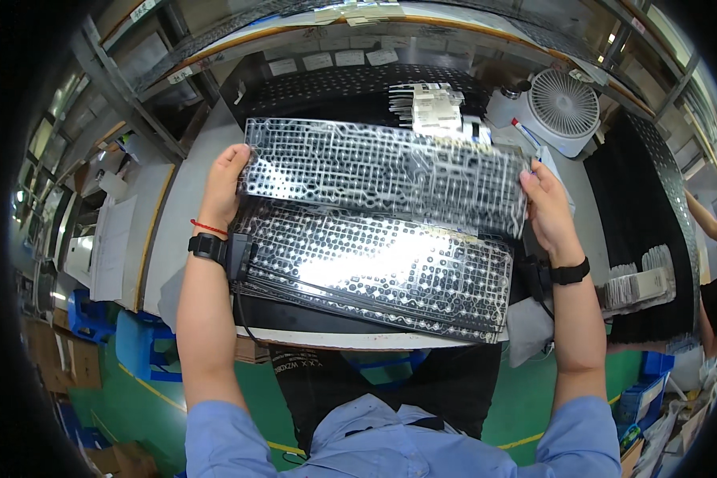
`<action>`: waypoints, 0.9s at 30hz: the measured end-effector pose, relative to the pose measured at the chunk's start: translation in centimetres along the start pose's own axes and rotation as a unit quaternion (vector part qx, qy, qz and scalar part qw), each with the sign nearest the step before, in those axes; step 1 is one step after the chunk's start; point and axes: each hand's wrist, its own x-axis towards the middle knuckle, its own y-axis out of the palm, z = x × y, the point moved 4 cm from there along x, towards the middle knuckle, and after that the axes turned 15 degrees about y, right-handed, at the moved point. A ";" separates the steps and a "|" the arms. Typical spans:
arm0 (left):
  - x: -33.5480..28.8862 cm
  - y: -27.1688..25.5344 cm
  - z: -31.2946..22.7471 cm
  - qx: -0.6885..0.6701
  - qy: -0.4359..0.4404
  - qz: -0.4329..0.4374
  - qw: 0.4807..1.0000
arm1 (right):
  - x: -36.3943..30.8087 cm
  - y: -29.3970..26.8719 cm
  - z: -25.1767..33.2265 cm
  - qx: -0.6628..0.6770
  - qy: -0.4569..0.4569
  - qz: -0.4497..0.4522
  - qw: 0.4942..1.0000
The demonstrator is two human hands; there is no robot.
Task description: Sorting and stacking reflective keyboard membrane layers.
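A clear keyboard membrane sheet (350,159), covered in dots and silvery circuit lines, is stretched between my two hands. My left hand (226,182) pinches its left end, thumb on top. At the other end my right hand (546,199) grips the right edge, where the film is slightly blurred. Below it, a stack of similar membrane sheets (374,267) lies slightly askew on the bench, with bright glare across its middle. The held sheet is raised above the stack and covers part of its far edge. Both wrists carry black straps with small devices.
Behind the sheet is a bundle of pale strips (436,110). A white fan (564,107) and red-capped marker (526,130) are at the back right. Another bundle (641,284) rests on the dark right-hand mat (637,211). Someone's arm (711,223) shows at far right.
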 end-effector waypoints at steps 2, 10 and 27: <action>0.0 0.4 -0.4 -0.006 0.015 -0.018 1.000 | 0.1 -0.5 -0.2 -0.022 0.010 -0.001 1.000; 0.1 -0.1 -0.4 0.000 0.005 -0.036 0.999 | -0.4 -0.8 0.4 -0.028 -0.024 -0.084 0.996; -0.4 3.1 -1.9 0.020 0.017 -0.050 0.998 | -1.0 -0.2 1.1 -0.008 -0.130 -0.088 0.988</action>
